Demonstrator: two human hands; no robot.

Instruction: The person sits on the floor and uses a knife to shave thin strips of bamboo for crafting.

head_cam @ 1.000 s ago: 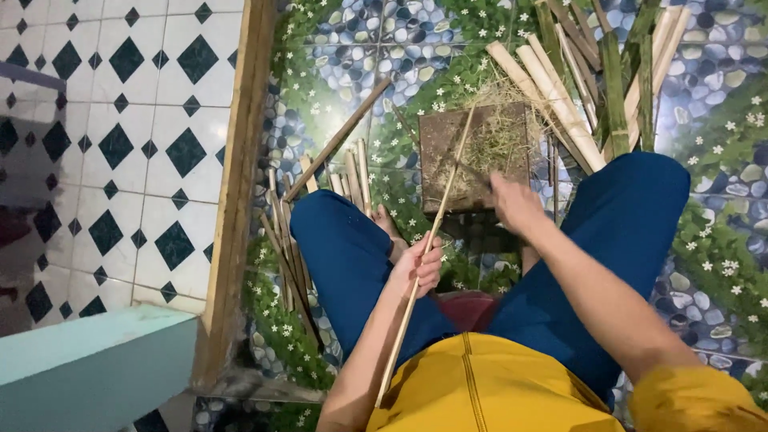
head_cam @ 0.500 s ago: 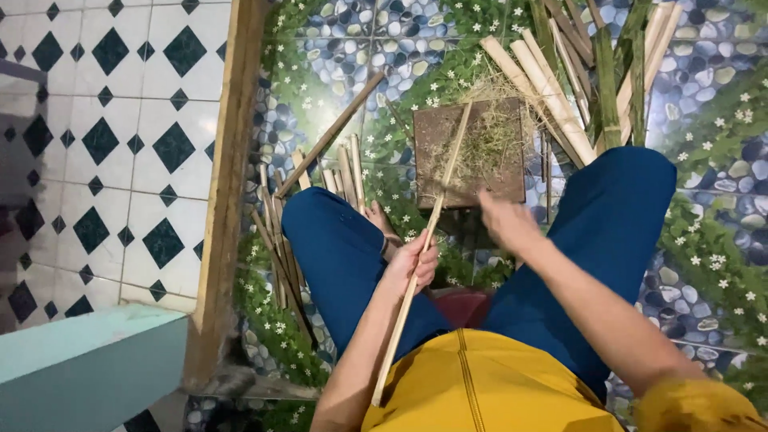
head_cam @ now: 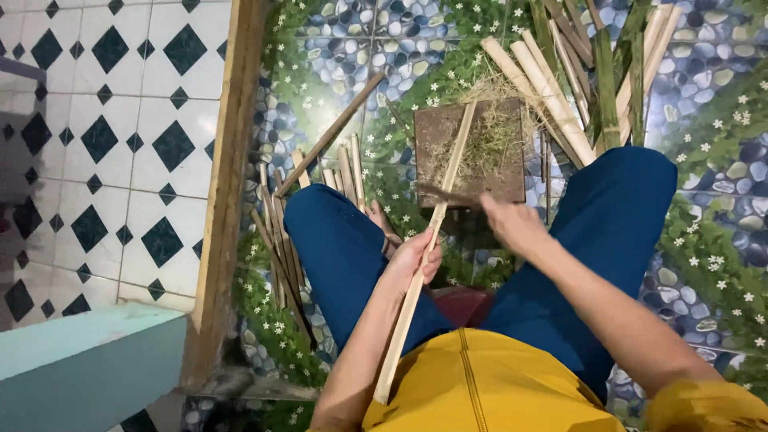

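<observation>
Seated person, yellow top, blue trousers, knees spread, seen from above

Left hand (head_cam: 412,260): closed around a long pale bamboo strip (head_cam: 416,272), gripping it near mid-length; the strip runs from the lap up and away, its far end lying on the wooden block (head_cam: 448,144)

Right hand (head_cam: 512,224): blurred, fingers curled around a dark blade (head_cam: 448,194) that lies across the strip just above the left hand, at the near edge of the block

Wooden block: brown, square, on the floor between the knees, strewn with fine dry shavings (head_cam: 492,140)

Left of the left knee: bundle of thin bamboo slivers (head_cam: 276,240) on the floor, one longer stick (head_cam: 328,136) lying aslant beyond it

Far right: heap of thicker split bamboo (head_cam: 560,88), pale and green pieces

Floor (head_cam: 360,56): pebble-and-flower pattern; wooden beam (head_cam: 228,160) at its left edge, black-and-white diamond tiles (head_cam: 104,120) beyond
</observation>
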